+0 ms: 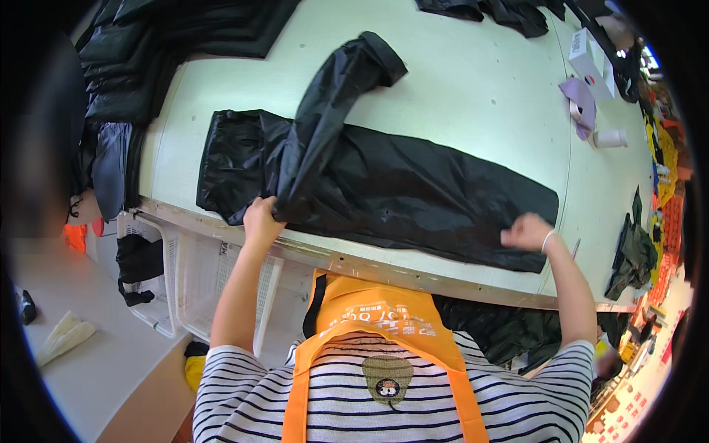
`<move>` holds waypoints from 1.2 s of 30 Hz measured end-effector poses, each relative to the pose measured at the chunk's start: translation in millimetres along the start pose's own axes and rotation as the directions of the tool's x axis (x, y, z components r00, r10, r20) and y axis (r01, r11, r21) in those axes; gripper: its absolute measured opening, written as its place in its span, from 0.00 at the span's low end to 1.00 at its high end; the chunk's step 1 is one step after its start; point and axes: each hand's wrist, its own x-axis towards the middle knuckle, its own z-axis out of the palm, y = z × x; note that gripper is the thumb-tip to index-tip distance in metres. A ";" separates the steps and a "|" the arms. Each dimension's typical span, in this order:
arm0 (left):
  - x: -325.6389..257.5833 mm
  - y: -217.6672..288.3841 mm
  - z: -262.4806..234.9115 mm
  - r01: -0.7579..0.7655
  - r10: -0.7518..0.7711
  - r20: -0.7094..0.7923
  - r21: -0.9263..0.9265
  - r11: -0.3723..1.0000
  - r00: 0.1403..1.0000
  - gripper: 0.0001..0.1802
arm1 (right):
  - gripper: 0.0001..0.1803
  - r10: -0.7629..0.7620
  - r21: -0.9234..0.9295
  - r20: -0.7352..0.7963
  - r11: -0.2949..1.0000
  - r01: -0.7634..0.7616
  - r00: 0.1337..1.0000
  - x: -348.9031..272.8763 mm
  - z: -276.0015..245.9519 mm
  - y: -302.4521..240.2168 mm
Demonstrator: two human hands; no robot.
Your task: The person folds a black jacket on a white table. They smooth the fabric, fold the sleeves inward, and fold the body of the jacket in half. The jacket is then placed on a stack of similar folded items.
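A black shiny jacket (399, 192) lies spread across a pale green table (473, 88), one sleeve (347, 88) folded up and back toward the far side. My left hand (260, 218) pinches the jacket's near edge by the base of that sleeve. My right hand (526, 231), with a thin bracelet on the wrist, rests with curled fingers on the jacket's right end near the table's front edge. I wear a striped shirt and an orange apron.
More black garments (148, 52) are piled at the far left and at the top (509, 13). A white box (591, 59), purple tape (580, 107) and a small white cup (611, 138) sit at the right. White wire baskets (192, 284) stand below the table's edge.
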 end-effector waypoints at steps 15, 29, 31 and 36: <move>2.8 6.0 -35.9 -0.004 0.036 0.220 -0.144 0.990 0.975 0.28 | 0.22 0.040 0.050 -0.998 0.960 0.274 0.041 127.8 -213.9 -140.0; 129.9 -14.4 -70.0 -0.463 0.406 -0.332 -0.108 0.880 0.851 0.39 | 0.13 0.704 0.546 -0.700 0.635 0.546 -0.120 -278.5 136.3 73.7; 157.9 -38.3 -48.2 -0.402 0.399 -0.276 0.049 0.915 0.874 0.35 | 0.13 0.758 0.597 -0.633 0.606 0.526 -0.156 -289.7 171.0 61.7; 192.8 -63.2 -24.0 -0.392 0.351 -0.266 -0.117 0.913 0.898 0.24 | 0.14 0.810 0.647 -0.517 0.581 0.494 -0.276 -325.3 227.7 31.7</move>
